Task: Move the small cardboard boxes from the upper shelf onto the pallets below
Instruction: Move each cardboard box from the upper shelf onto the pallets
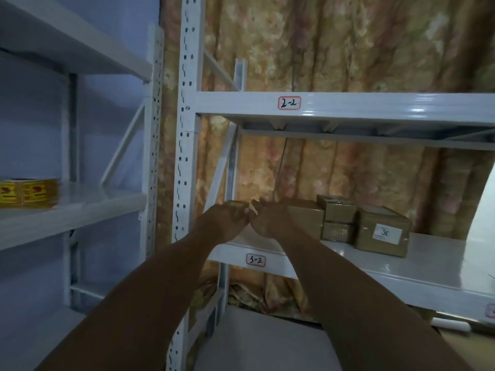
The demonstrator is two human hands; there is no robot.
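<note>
- A storage room with white metal racks in front of a floral curtain (pixel 348 49).
- The person's left hand (pixel 223 222) and right hand (pixel 270 220) reach forward side by side, knuckles almost touching, over the front left part of a shelf (pixel 428 266) tagged "3-2" (pixel 255 260).
- The backs of both hands face the camera and the fingers are blurred, so it cannot be told whether either hand grips anything.
- The top edge of a small cardboard box (pixel 233 203) shows just beyond the left hand.
- Just right of the right hand sits a larger box (pixel 306 214).
- Further right of the hands, two small boxes (pixel 337 210) are stacked, then comes a box with a white label (pixel 383 231).
- Above the hands is a shelf beam tagged "2-2" (pixel 289 103).
- Well left of the hands, on another rack, lies a yellow roll of stickers (pixel 29 194).
</note>
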